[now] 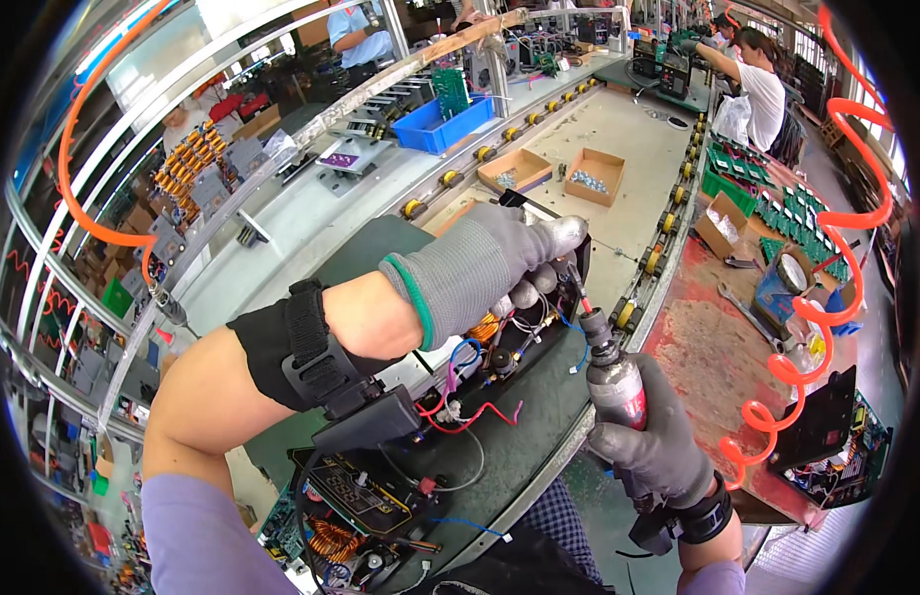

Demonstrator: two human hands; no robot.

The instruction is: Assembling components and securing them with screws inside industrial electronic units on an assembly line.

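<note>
My right hand [668,436], in a grey work glove, is wrapped round an air screwdriver [616,389] with a silver and black body. Its bit points up and away, toward the fingers of my left hand [514,253]. That hand is gloved too and reaches over an open electronic unit [504,362] with a copper coil and red, blue and white wires. Its fingers are curled in close to the bit's tip at the unit's far end; what they grip is hidden. The unit lies on a dark green board [524,436].
A second unit with a display panel [356,491] lies nearer me. Two cardboard trays of small metal parts, one the right-hand tray [592,178], sit on the line beyond. A blue bin [440,124] stands left. Right are a red bench [698,337], wrench [749,315], orange coiled hose [837,218] and co-worker [762,94].
</note>
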